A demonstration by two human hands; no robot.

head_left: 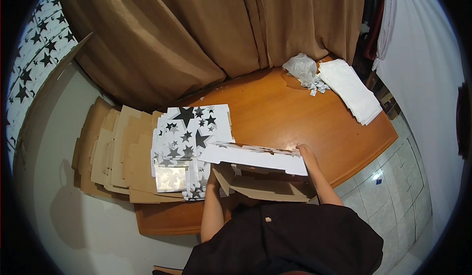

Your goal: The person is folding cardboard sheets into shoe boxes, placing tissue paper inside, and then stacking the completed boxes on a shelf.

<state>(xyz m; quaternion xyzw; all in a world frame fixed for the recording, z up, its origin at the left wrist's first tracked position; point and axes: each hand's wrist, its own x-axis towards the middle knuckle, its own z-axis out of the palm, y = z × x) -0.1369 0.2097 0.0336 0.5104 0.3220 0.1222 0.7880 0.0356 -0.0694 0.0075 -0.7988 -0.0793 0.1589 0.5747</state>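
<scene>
A partly folded cardboard box [255, 158], white with dark stars outside and plain brown inside, is held tilted in front of my body at the table's near edge. My right hand [306, 153] is closed on the right end of its white panel. On the other side, my left hand [213, 177] goes in under the box's left corner, so its fingers are hidden. Just left of the box lies a stack of flat star-printed cardboard sheets [169, 132], overlapped by the box's corner. A small pale piece with light stars [171, 179] rests on that stack.
Several brown cardboard blanks [120, 147] lean in layers at the left of the wooden table [265, 98]. At the far right are a clear plastic bag [301, 67], small white packets [317, 86] and a pile of white sheets [350, 90]. Brown curtains [211, 24] hang behind.
</scene>
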